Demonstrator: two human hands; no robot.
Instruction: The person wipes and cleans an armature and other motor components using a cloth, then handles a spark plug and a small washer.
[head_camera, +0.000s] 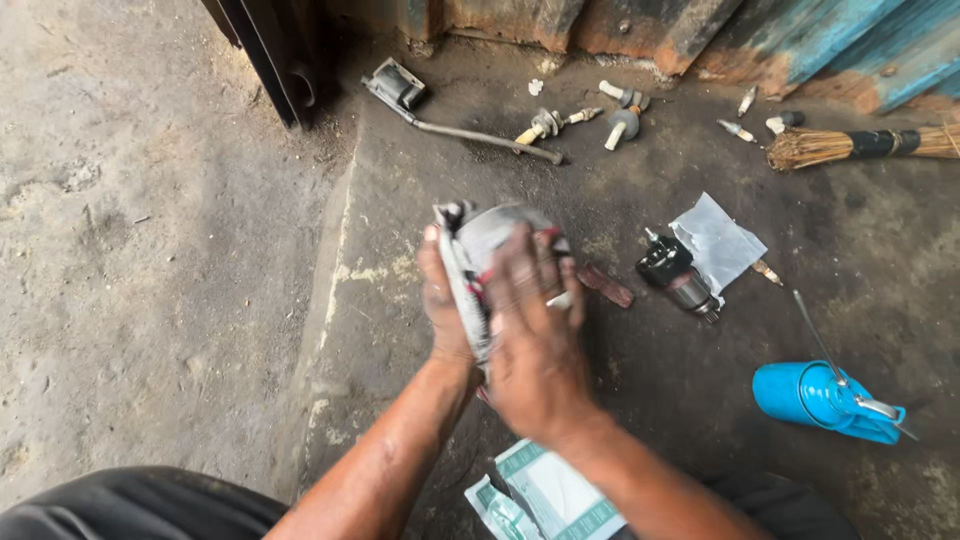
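Both hands, left (445, 300) and right (535, 340), closed round a rag (480, 240), rubbing something hidden inside; next calls for unwrapping; oil can (825, 400) near on floor

Grey rag (495, 235): crumpled cloth, soiled, with a dark-and-red striped edge running down its left side. Held up off the ground between both hands, bunched into a rough wad; upper part bulges free above the fingers, lower part hidden between the palms. A strip of the striped edge hangs down past the wrist.

Left hand (445, 305): behind and left of the rag, fingers upright, thumb tip at the rag's upper left corner. Grimy.

Right hand (535, 345): pressed flat over the front of the rag, fingers spread upward across the cloth, back of hand towards the camera. Grimy.
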